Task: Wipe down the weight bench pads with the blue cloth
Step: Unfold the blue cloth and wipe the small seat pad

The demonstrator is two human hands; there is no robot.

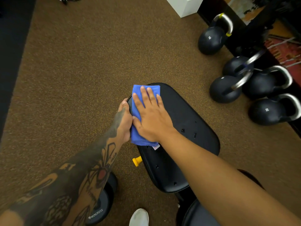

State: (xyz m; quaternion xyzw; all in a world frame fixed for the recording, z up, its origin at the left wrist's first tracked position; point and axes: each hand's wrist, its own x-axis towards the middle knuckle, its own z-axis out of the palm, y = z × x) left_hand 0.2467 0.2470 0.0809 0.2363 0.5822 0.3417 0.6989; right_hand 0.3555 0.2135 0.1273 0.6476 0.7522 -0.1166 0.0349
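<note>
Right hand (150,118) pressed flat on blue cloth (138,115), fingers (144,93) spread, pointing to 12 o'clock. Left hand (124,121) clamped on bench (187,115) pad edge beside cloth. Unwiped pad stretching toward 5 o'clock, along its long axis.

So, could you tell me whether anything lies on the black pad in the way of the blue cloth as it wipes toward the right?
Nothing visible does. The right hand presses the blue cloth flat at the pad's left edge, and the surface to its right is bare. The kettlebells stand on the floor, clear of the pad.
</note>
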